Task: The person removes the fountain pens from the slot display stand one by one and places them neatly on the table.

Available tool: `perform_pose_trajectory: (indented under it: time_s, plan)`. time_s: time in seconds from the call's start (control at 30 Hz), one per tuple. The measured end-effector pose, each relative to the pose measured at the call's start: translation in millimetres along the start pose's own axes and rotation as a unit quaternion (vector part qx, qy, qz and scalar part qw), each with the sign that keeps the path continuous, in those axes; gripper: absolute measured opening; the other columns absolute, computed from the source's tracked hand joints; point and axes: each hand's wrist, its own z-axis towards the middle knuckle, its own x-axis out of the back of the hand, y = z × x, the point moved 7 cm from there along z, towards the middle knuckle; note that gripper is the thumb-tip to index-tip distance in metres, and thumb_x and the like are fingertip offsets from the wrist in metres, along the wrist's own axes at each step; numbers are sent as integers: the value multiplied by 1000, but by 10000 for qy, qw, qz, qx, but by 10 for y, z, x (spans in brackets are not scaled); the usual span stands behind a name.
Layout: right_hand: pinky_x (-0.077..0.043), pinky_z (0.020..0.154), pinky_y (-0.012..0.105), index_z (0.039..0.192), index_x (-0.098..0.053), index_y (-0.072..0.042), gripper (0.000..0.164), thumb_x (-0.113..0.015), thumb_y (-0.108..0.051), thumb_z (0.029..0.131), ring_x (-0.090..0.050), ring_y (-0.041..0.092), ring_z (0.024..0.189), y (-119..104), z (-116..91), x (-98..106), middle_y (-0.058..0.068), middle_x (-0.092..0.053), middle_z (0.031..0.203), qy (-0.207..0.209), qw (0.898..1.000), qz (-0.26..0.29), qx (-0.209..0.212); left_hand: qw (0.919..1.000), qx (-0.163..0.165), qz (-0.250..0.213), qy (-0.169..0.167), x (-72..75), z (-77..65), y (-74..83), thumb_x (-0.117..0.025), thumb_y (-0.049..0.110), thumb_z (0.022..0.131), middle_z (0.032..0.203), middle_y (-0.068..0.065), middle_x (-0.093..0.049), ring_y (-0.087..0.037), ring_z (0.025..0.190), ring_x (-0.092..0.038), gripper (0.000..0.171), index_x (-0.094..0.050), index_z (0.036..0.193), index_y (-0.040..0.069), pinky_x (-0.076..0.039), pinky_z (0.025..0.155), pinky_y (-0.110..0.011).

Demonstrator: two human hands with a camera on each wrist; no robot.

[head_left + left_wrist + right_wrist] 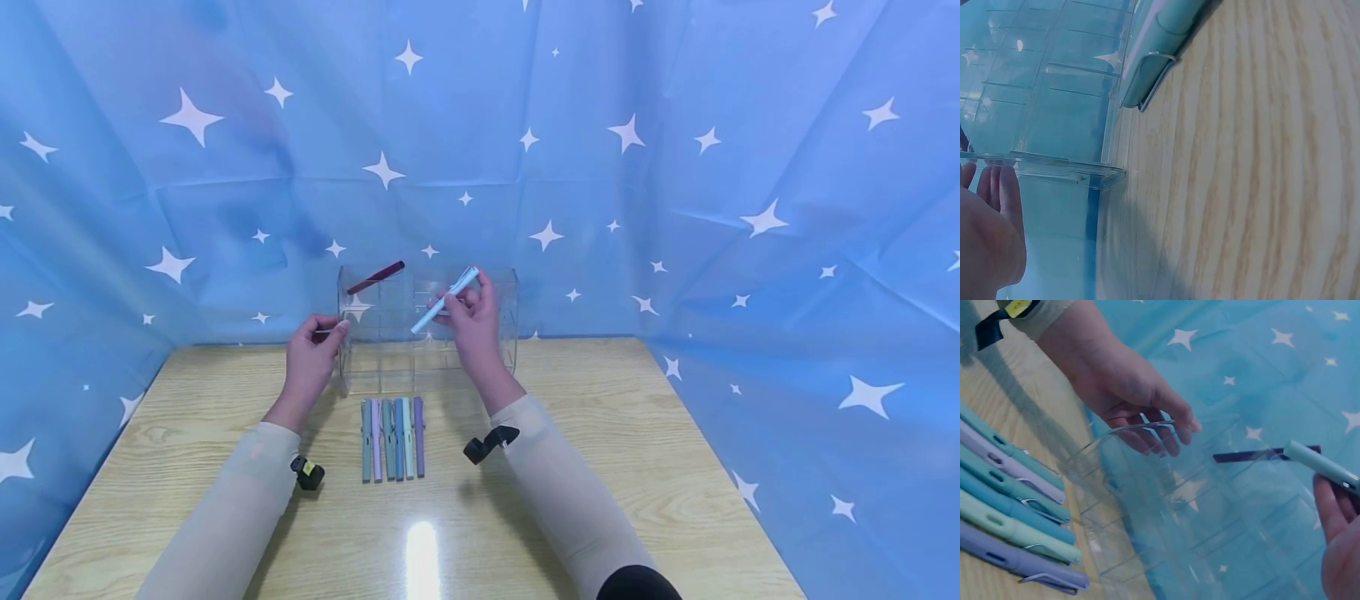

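A clear plastic organizer [396, 358] with compartments stands at the back of the table. My left hand [311, 354] touches its left side wall, fingers fairly straight in the left wrist view. My right hand [474, 321] holds a light blue pen [442, 302] tilted in front of the organizer's right half, pinched between thumb and fingers. In the right wrist view part of this pen [1316, 461] shows above the fingers. A dark red pen [375, 277] lies slanted at the organizer's upper left. Several pens in green, lilac, blue and purple [418, 437] lie side by side in front.
The wooden table [600, 467] ends at a blue curtain [585, 83] with white stars, which hangs behind and on both sides. A bright light reflection lies near the table's front. Small black cameras are strapped to both wrists.
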Motion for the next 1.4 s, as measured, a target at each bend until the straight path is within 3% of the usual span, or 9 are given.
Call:
perform_pose_trajectory:
  time_s: [0.13, 0.23, 0.33, 0.73, 0.93, 1.07, 1.2, 1.4]
  plan:
    - [-65, 95, 47, 176, -20, -29, 83, -64, -2, 111, -75, 47, 114, 9, -72, 14, 32, -66, 132, -74, 9999, -126, -50, 9999, -91, -30, 42, 9, 37, -62, -72, 24, 111, 109, 0, -66, -9, 97, -61, 37, -67, 132, -6, -53, 77, -17]
    - [-66, 93, 49, 171, -27, -40, 81, -65, -2, 111, -79, 39, 108, 13, -138, 26, 31, -69, 129, -141, 9995, -271, -80, 9997, -210, -123, 90, 13, 55, -95, -75, 26, 109, 108, 2, -67, -9, 97, -62, 38, -68, 131, -5, -54, 78, -17]
    - [-66, 92, 49, 166, -34, -43, 76, -65, -2, 110, -80, 37, 106, 23, -206, 37, 28, -71, 125, -232, 9990, -354, -158, 9993, -293, -200, 99, 15, 53, -96, -77, 27, 108, 107, 3, -68, -9, 96, -63, 39, -69, 129, -6, -55, 78, -17]
    - [-67, 88, 52, 165, -41, -33, 73, -66, 4, 108, -80, 38, 101, 78, -485, 77, 38, -66, 120, -835, 9937, -598, -442, 9997, -204, -127, 79, 12, 69, -130, -76, 27, 109, 109, 0, -67, -10, 97, -62, 39, -68, 131, -4, -55, 78, -16]
    - [-67, 86, 54, 167, -41, -27, 73, -67, 6, 106, -73, 57, 107, 161, -637, 148, 29, -70, 115, -1134, 9867, -809, -842, 9999, -88, -127, 52, 2, 24, -21, -73, 19, 110, 106, 1, -66, -9, 94, -62, 35, -67, 130, -9, -54, 76, -16]
    - [-68, 85, 53, 166, -44, -29, 75, -71, 4, 104, -76, 42, 103, 219, -748, 211, 16, -69, 113, -1268, 9767, -1267, -1183, 9999, -92, -121, -9, -1, -62, 144, -73, 17, 109, 104, -1, -67, -9, 92, -62, 34, -67, 128, -11, -55, 74, -17]
    - [-68, 85, 51, 166, -46, -30, 76, -74, 1, 103, -74, 24, 99, 270, -860, 239, 13, -65, 116, -1388, 9675, -1525, -1462, 9999, -80, -116, -3, 13, -91, 198, -73, 18, 109, 104, -1, -67, -9, 92, -61, 35, -67, 128, -10, -55, 74, -17]
    - [-68, 86, 48, 170, -41, -20, 79, -75, 1, 102, -71, 23, 99, 415, -1036, 264, 16, -64, 120, -1588, 9566, -1589, -1854, 9998, -138, -152, 0, 13, -92, 197, -74, 17, 109, 102, 0, -67, -10, 92, -62, 34, -67, 127, -11, -55, 73, -17]
